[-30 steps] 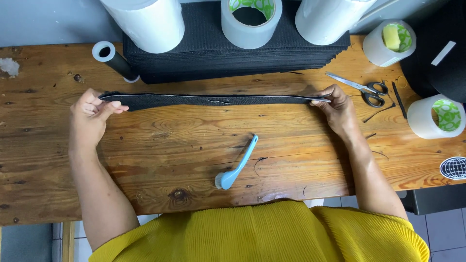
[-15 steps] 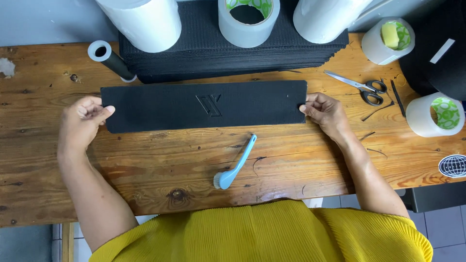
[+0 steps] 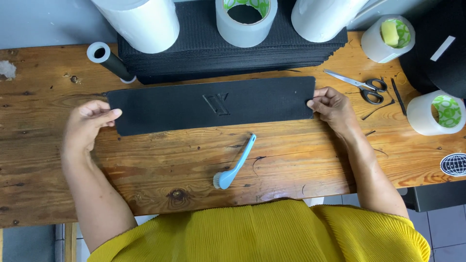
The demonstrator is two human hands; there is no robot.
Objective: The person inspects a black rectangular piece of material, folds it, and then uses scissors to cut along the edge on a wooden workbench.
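Open wooden table (image 3: 145,160) near side, only blue brush (image 3: 235,165) midway.
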